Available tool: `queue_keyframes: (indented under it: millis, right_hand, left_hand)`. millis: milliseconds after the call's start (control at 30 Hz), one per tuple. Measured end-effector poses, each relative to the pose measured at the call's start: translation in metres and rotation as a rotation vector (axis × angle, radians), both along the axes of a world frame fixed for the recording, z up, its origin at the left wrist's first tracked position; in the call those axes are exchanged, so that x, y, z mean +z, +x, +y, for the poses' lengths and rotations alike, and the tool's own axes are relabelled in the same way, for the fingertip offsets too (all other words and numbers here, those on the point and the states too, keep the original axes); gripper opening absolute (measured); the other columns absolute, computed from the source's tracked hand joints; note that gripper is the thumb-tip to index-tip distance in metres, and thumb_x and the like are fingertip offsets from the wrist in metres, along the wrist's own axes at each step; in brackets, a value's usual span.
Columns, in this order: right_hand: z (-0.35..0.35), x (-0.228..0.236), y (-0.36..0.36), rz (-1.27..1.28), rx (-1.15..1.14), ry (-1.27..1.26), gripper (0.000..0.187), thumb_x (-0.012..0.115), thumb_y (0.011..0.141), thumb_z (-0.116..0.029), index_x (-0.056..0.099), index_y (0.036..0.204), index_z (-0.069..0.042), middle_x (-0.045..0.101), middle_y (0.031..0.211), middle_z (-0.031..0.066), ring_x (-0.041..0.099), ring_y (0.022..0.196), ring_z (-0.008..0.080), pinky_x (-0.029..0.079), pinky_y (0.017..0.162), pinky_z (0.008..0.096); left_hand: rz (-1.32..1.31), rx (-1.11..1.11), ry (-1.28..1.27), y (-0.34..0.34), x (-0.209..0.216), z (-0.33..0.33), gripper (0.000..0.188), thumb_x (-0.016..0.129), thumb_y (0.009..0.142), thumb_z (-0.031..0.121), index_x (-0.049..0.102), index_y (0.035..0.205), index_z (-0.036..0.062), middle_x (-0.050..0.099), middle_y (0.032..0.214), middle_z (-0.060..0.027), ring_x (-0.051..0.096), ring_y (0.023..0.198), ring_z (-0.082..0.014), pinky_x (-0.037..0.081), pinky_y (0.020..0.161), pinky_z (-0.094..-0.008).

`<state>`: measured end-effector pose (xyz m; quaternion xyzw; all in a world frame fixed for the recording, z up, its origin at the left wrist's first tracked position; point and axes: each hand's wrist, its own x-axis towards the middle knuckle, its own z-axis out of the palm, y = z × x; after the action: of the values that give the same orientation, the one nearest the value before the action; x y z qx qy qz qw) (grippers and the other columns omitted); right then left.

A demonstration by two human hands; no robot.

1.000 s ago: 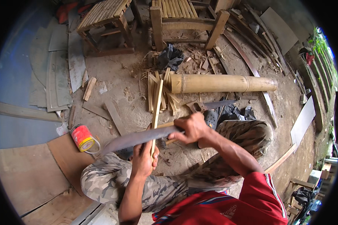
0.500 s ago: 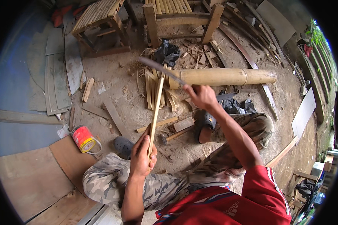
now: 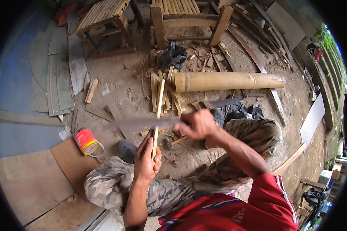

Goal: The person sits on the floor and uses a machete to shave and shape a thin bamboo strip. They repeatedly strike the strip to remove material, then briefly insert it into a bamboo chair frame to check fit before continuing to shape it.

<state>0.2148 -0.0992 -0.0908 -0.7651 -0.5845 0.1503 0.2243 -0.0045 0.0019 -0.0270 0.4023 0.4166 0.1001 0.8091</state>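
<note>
My left hand (image 3: 145, 161) is closed round the lower end of a pale bamboo strip (image 3: 160, 101), which points up and away from me. My right hand (image 3: 198, 125) grips a machete, its handle mostly hidden in the fist. The long blade (image 3: 137, 123), smeared by motion, lies crosswise over the strip a little above my left hand. I cannot tell whether its edge touches the strip. Beyond the strip's tip, several cut bamboo pieces (image 3: 154, 94) lie in a pile beside a thick bamboo pole (image 3: 219, 81).
A hand saw (image 3: 223, 102) rests by my right foot, and a hammer (image 3: 178, 141) lies between my legs. A red and yellow can (image 3: 85, 141) stands at left. Bamboo-topped stools (image 3: 104, 17) and a black plastic bag (image 3: 173, 54) are at the far side.
My right hand has come down and nearer with the machete. The blade has swung from the strip's far end to just above my left hand, which has stayed put.
</note>
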Motion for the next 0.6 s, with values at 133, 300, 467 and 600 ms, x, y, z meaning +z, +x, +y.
queue_keyframes:
  millis: [133, 300, 467, 600]
  right_hand:
    - [0.008, -0.011, 0.016, 0.059, -0.091, 0.005, 0.071, 0.04, 0.094, -0.073, 0.074, 0.084, -0.011, 0.05, 0.044, 0.0049, 0.047, 0.037, 0.0189, 0.043, 0.042, 0.0397]
    - [0.004, -0.005, 0.017, -0.055, 0.013, -0.046, 0.072, 0.04, 0.093, -0.074, 0.074, 0.084, -0.012, 0.047, 0.043, 0.003, 0.047, 0.037, 0.0169, 0.042, 0.04, 0.0378]
    - [0.007, -0.004, 0.044, 0.027, -0.164, -0.032, 0.07, 0.039, 0.096, -0.069, 0.071, 0.08, -0.009, 0.056, 0.049, 0.0074, 0.05, 0.039, 0.0202, 0.046, 0.044, 0.0401]
    - [0.0, -0.015, 0.029, -0.136, 0.023, 0.271, 0.069, 0.04, 0.094, -0.073, 0.068, 0.079, -0.012, 0.052, 0.047, 0.0027, 0.046, 0.038, 0.0145, 0.041, 0.037, 0.0365]
  left_hand:
    - [-0.003, 0.017, 0.062, 0.002, -0.002, -0.006, 0.034, 0.038, 0.108, 0.032, 0.058, 0.123, 0.0094, 0.04, 0.055, 0.0, 0.03, 0.033, -0.0059, 0.028, 0.03, -0.0208]
    - [0.074, -0.101, 0.143, -0.01, -0.006, 0.002, 0.045, 0.041, 0.108, 0.033, 0.043, 0.15, 0.017, 0.044, 0.057, 0.0014, 0.035, 0.037, -0.0051, 0.033, 0.034, -0.021]
    - [0.087, -0.156, 0.247, -0.005, 0.003, 0.001, 0.043, 0.041, 0.108, 0.034, 0.046, 0.148, 0.0199, 0.045, 0.059, 0.0019, 0.037, 0.039, -0.0036, 0.036, 0.037, -0.0198]
    - [0.098, -0.17, 0.285, -0.006, 0.005, -0.002, 0.043, 0.04, 0.108, 0.033, 0.047, 0.148, 0.0202, 0.045, 0.059, 0.0022, 0.037, 0.04, -0.0034, 0.036, 0.036, -0.0198]
